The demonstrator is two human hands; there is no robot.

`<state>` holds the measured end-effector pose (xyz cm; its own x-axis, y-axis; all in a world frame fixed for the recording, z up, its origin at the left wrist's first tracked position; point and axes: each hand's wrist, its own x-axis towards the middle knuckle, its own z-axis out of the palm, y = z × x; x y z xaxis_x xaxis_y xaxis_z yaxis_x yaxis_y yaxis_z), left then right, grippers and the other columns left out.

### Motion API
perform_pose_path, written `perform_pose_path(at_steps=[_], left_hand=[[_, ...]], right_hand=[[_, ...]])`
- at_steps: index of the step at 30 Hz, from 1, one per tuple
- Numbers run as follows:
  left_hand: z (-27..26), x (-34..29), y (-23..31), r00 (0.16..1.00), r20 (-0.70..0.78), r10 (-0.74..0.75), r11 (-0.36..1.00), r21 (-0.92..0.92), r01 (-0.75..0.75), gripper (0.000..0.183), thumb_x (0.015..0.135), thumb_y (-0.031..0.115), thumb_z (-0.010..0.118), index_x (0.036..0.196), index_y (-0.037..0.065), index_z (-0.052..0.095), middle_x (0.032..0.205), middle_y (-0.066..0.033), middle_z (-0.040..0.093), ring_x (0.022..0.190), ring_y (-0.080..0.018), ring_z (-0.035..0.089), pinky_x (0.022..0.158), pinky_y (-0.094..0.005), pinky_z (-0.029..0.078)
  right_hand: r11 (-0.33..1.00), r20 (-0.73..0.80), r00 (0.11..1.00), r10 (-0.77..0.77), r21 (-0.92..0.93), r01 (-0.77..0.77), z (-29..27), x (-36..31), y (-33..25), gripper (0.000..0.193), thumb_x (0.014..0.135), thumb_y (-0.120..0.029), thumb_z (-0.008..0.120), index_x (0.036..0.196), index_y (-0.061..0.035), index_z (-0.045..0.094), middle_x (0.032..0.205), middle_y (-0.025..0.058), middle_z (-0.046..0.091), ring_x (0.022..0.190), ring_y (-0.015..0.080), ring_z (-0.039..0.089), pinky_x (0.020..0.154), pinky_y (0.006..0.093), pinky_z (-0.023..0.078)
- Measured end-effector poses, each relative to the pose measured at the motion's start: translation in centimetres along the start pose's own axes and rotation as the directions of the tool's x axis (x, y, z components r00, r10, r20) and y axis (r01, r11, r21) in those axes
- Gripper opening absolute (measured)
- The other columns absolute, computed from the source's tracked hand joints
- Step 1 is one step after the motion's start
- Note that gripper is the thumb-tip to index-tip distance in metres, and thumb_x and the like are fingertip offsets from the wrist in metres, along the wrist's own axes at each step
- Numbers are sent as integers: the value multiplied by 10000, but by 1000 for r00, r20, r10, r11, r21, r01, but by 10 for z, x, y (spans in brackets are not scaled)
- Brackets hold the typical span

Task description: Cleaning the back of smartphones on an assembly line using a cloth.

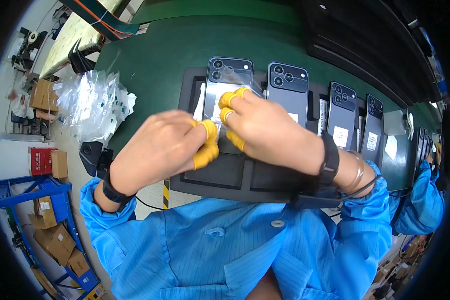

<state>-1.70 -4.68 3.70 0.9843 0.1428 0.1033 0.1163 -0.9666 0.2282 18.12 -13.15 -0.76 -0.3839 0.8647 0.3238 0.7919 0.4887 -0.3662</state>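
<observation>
My left hand (162, 147) and my right hand (267, 130) meet over a dark phone (228, 70) lying back-up in a black tray (220, 177). Both wear yellow finger cots. The fingertips of both hands pinch a clear plastic film (225, 82) that lies across the phone's back, below its camera block. A second dark phone (287, 87) lies just right of my right hand. My sleeves are blue; each wrist carries a black band.
More phones (342, 115) lie in a row to the right on the green belt (155, 60). A heap of clear plastic bags (92, 102) sits at the left. A co-worker's blue sleeve (425, 200) shows far right. Cardboard boxes (57, 242) stand on a blue rack lower left.
</observation>
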Motion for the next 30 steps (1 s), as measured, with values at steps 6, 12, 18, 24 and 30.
perform_pose_path(at_steps=[6, 12, 18, 24, 30], left_hand=[[2, -13, 10, 997, 77, -18, 995, -94, 25, 345, 759, 253, 706, 887, -5, 515, 857, -138, 605, 852, -324, 616, 804, -394, 496], [-10, -4, 8, 770, -638, -19, 1000, -27, 3, 617, 570, 207, 863, 1085, 50, 562, 1113, -117, 584, 1043, -305, 554, 889, -411, 450], [-5, -15, 0, 796, -584, 162, 960, 278, 9, 275, 737, 144, 704, 981, 41, 633, 1065, -99, 588, 967, -290, 580, 817, -427, 487], [-35, -130, -77, 357, -934, -31, 645, 255, 721, 308, 828, 11, 666, 1122, -38, 588, 1008, -135, 665, 871, -204, 636, 802, -305, 505], [36, -244, -219, 477, -582, -659, 532, 89, 842, 378, 909, 130, 520, 1249, -36, 512, 1247, -231, 505, 1179, -336, 467, 1022, -367, 325]], right_hand=[[873, -294, 867, 403, 409, -267, -68, 21, 30, 136, 798, -54, 680, 898, 16, 618, 854, 73, 642, 779, 154, 625, 750, 269, 486], [984, -344, 922, -176, -35, 175, -103, 11, 5, 196, 729, -18, 732, 911, -37, 659, 939, 115, 650, 875, 225, 634, 804, 307, 502], [982, -50, 993, -111, -160, 102, -110, -12, -26, 585, 551, -237, 840, 1075, -60, 649, 1096, 151, 609, 957, 331, 600, 831, 394, 471], [959, -179, 980, 82, -255, -126, -164, -95, -2, 604, 695, -369, 770, 1121, 28, 609, 1152, 212, 588, 1072, 357, 572, 913, 407, 436], [868, -656, 716, 238, -187, -460, -196, -188, 11, 412, 834, -176, 652, 1154, 67, 562, 1223, 180, 552, 1152, 305, 519, 1020, 417, 350]])
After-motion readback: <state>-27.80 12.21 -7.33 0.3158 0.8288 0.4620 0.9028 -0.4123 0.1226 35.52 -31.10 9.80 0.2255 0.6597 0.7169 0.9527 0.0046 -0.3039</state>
